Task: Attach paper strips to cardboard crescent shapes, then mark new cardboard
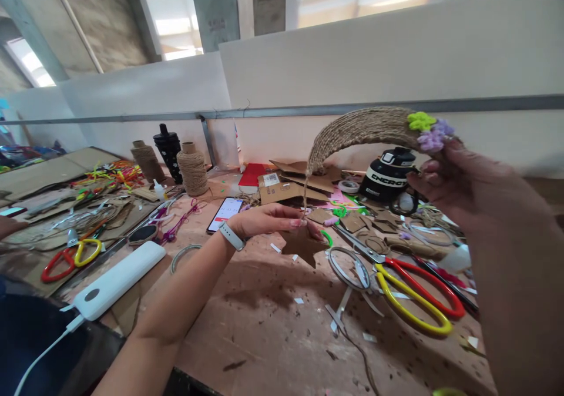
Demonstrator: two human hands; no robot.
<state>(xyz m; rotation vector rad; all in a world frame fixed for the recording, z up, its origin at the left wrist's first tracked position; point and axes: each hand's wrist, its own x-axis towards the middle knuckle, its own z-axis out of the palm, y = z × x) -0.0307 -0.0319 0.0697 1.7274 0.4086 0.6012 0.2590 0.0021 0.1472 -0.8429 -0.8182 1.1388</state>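
Note:
Raised at the right, my right hand [445, 175] grips the flowered end of a curved, twine-wrapped crescent [365, 127]. A yellow-green flower [422, 121] and lilac flowers [434, 136] sit on that end. From the crescent's other tip a twine strand [305, 193] runs down to a brown cardboard star [304, 248]. My left hand [273, 220], with a pale watch on its wrist, pinches the star's top where the strand meets it. The star hangs just above the table. Both hands are closed.
Large scissors [414, 290] with red and yellow handles lie at right beside a round hoop [349, 268]. Behind are a black jug [388, 175], cardboard pieces [282, 191], a phone [224, 214] and twine spools [194, 170]. A white power bank [118, 281] lies at left.

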